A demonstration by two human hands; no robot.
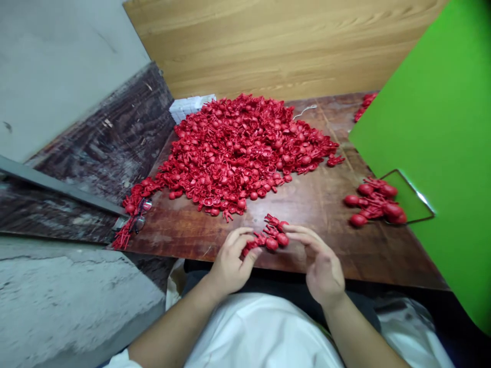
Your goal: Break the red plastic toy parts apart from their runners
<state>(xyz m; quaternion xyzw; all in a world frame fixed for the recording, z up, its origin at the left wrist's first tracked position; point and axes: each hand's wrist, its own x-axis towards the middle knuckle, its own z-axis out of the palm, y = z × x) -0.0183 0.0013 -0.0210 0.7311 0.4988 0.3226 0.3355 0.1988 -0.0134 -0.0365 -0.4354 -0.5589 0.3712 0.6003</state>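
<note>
Near the table's front edge lies a small cluster of red plastic pieces, each with a round ball-like end and thin finger-like prongs. My left hand curls around the left side of this cluster, thumb and fingers closed on some of the pieces. On the other side, my right hand has its fingers stretched out, the tips touching or very close to the round ends. A large heap of similar red pieces spreads over the table beyond both hands.
A separate group of red pieces lies at the right, beside a metal wire loop and a green panel. Eyeglasses rest at the left edge. Behind the heap are a white block and a wooden board.
</note>
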